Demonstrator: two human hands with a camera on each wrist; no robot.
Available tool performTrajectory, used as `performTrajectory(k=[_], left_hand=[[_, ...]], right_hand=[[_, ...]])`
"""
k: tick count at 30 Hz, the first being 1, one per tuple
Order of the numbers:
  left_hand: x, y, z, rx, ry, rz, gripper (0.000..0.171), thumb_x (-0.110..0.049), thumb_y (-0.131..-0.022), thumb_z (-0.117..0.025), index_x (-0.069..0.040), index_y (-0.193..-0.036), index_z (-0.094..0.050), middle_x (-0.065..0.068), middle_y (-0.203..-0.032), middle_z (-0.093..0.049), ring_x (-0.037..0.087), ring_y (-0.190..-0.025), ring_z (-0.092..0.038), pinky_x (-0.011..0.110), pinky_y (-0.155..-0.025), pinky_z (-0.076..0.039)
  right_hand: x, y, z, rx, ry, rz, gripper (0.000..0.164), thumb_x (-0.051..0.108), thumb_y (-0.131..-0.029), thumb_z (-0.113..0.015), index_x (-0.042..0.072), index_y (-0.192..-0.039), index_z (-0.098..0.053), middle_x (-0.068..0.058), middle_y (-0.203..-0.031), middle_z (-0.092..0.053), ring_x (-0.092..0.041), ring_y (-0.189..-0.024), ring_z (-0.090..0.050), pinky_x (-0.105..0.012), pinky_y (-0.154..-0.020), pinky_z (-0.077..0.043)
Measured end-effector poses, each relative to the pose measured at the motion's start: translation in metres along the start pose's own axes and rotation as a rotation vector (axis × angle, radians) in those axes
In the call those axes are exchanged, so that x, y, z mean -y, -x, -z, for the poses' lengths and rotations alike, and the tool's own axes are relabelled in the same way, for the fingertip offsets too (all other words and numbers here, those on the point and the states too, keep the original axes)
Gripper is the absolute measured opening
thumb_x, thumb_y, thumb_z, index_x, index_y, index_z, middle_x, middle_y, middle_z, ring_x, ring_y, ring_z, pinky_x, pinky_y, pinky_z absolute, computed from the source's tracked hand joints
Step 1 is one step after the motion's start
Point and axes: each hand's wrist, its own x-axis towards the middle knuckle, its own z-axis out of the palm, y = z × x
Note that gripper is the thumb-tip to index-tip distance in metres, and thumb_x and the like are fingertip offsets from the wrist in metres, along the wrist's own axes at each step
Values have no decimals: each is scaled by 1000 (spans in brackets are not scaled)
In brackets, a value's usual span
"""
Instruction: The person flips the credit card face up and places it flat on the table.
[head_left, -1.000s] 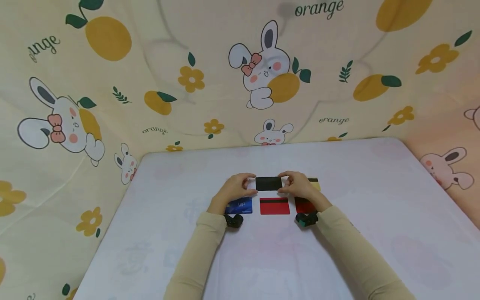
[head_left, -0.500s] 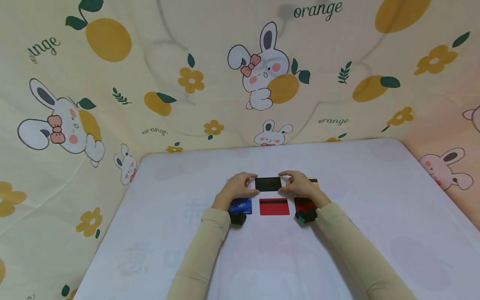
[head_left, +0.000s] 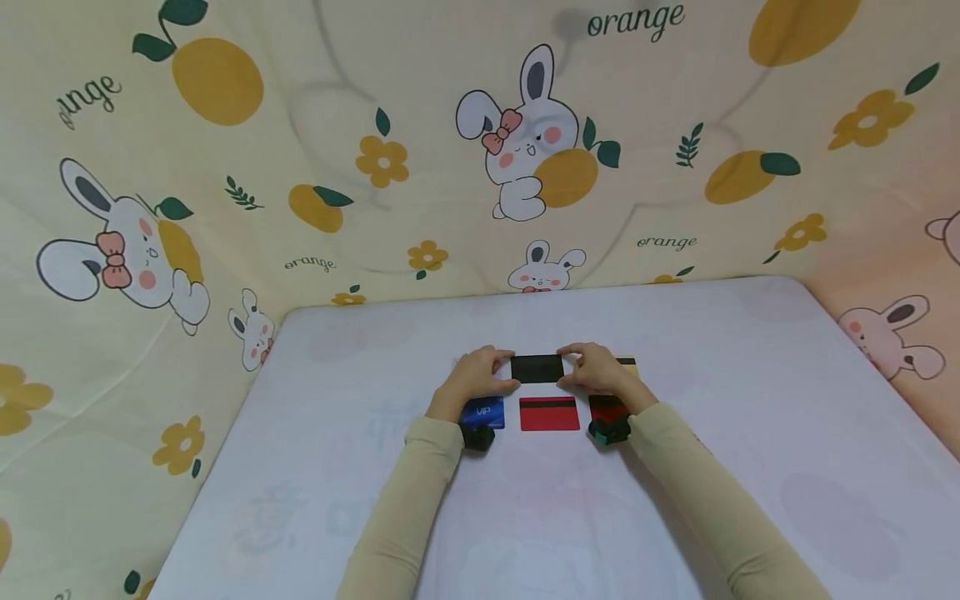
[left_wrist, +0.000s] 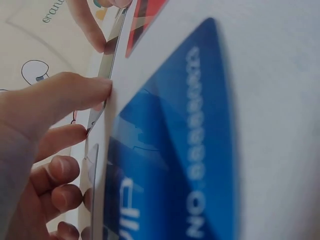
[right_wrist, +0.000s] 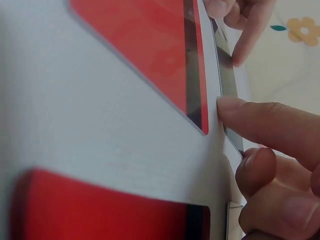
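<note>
Presumably light, stiff and slick, one black card [head_left: 536, 369] toward the worktop's [head_left: 285, 458] far edge is pinched endwise (likely the best hold) by left hand [head_left: 472, 375] and right hand [head_left: 597, 371].

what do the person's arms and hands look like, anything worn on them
The left sleeve and right sleeve are beige and long, reaching the wrists. By the cuffs sit a blocky black left wrist camera and a right wrist camera, black with a green patch. The left hand and right hand wear no gloves.
</note>
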Motion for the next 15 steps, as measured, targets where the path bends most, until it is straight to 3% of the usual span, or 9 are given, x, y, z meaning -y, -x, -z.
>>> performTrajectory(k=[5, 15], left_hand=[[1, 0, -1, -8, -4, 1, 62, -46, -82, -69, -21, -138, -54, 4, -86, -48, 15, -80, -45, 26, -66, -32], [1, -1, -2, -24, 43, -10, 62, -43, -82, -71, -17, -136, -55, 5, -90, -52, 16, -85, -47, 27, -70, -36]], right_hand=[[0, -1, 1, 5, -20, -4, 57, 20, -84, -73, 12, -136, -51, -5, -71, -49, -16, -62, -46, -24, -56, -38], [-1, -7, 1, 18, -16, -13, 53, 18, -83, -73, 15, -131, -51, -6, -74, -46, -20, -77, -47, -31, -67, -36]])
